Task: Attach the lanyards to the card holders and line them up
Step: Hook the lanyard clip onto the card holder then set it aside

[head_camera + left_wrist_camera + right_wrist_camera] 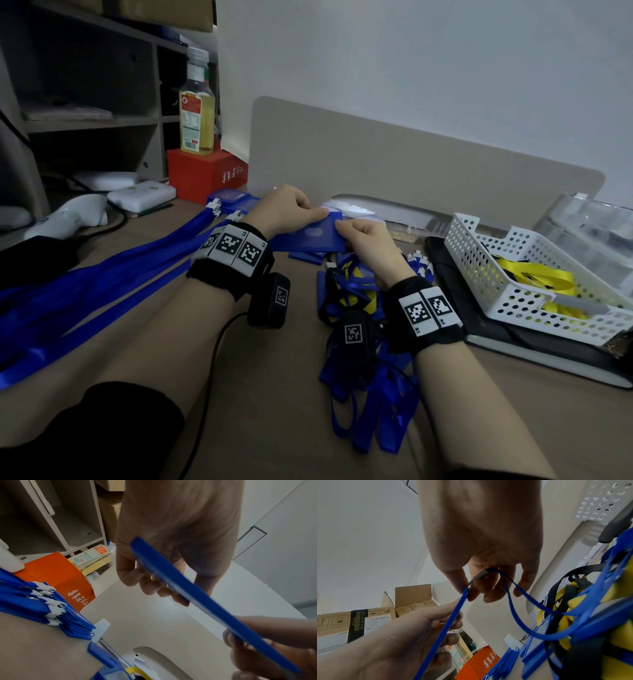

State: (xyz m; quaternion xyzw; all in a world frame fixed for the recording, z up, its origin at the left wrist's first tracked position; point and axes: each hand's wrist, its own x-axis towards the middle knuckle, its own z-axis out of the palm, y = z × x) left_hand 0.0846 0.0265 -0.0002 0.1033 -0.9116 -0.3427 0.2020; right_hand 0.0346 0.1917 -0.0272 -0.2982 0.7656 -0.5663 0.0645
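**A:** What am I seeing at centre, above the brown desk (281,377)?

**B:** From my remote seat: the flat blue plastic card holder (310,236), held clear of the desk between both hands. The left hand (284,209) reaches in from the holder's left, knuckles up, thumb on its upper face and curled fingers (150,586) beneath, pinching its far left corner.

**A:** And the right?

**B:** The right hand (368,240) meets the holder's right edge, wrist bent, thumb and forefinger closed on that edge. In the right wrist view its fingers (488,592) also grip the end of a thin blue ribbon lanyard (513,601) with a grey clip; whether the clip is fastened to the holder I cannot tell.

**A:** Around the holder?

**B:** Left of it, a row of finished blue holders with long lanyards (102,274) laid out on the desk. Below it, a tangled heap of blue, yellow and black lanyards (363,342). Right of it, a white perforated plastic basket (513,274) with yellow ribbon.
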